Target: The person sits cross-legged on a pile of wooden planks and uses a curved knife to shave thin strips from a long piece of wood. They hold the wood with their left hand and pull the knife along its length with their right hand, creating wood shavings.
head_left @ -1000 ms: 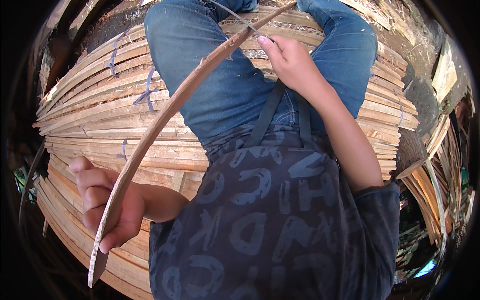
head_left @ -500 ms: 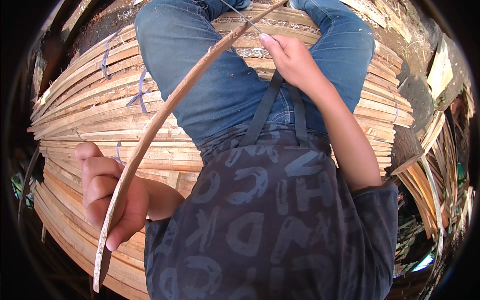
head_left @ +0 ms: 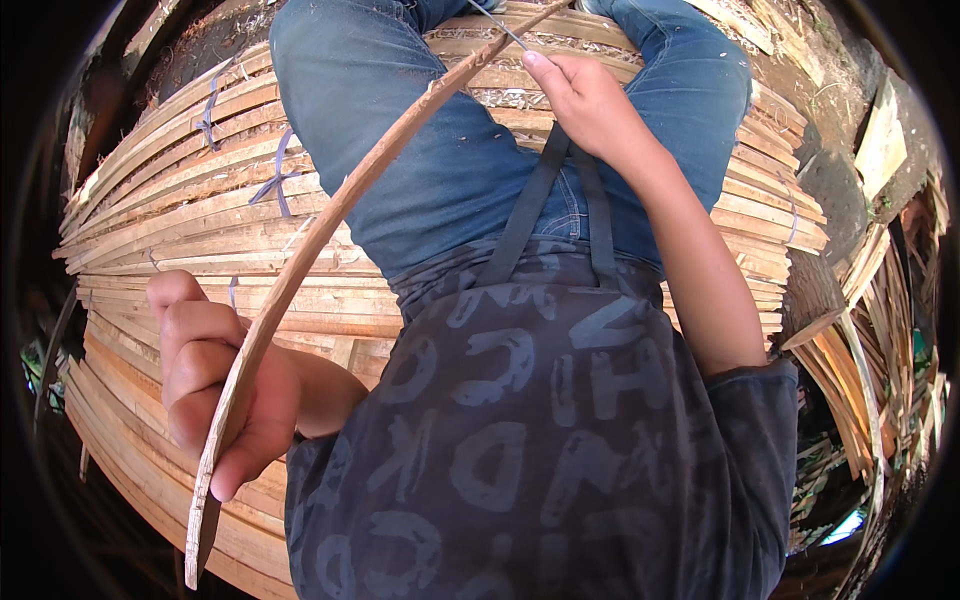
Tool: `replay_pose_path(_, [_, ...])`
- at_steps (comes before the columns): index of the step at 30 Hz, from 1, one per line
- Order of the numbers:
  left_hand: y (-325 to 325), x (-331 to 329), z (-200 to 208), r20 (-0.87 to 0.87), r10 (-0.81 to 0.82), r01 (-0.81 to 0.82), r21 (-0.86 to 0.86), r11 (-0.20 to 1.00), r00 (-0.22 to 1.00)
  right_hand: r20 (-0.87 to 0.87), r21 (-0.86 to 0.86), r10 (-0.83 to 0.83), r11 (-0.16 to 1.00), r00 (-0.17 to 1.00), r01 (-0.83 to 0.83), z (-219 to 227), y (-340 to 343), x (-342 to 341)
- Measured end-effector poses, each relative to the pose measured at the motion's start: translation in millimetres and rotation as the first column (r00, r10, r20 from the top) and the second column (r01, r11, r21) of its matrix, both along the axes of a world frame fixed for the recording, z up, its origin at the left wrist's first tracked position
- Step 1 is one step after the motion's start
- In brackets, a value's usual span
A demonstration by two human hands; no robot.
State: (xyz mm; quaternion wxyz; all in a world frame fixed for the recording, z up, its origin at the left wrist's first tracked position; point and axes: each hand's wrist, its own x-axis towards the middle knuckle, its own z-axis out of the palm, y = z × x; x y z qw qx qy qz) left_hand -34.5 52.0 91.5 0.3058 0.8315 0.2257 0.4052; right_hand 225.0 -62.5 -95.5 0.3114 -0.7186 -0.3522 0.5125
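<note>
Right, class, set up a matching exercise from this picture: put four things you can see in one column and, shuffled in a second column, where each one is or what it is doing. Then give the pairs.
Things
1. long curved pale wooden strip
2. left hand
3. right hand
4. stack of flat pale wooden slats

Places or states
A. lies under the seated person's legs
B. curled around the strip's lower end
C. runs slantwise across the blue-jeaned thigh
D. up at the strip's far end, beside a thin metal blade

Pairs: 1-C, 2-B, 3-D, 4-A
</note>
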Motion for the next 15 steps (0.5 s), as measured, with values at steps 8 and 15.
replay_pose_path(8, [5, 2, 0, -0.005, -0.057, 0.057, -0.016, 0.998, 0.998, -0.022, -0.318, -0.106, 0.944, 0.994, 0.094, -54, -16, 24])
replay_pose_path(15, [60, -52, 91, 0.265, -0.031, -0.025, 0.206, 0.978, 0.964, -0.230, -0.105, -0.267, 0.963, 0.936, 0.249, -49, -38, 21])
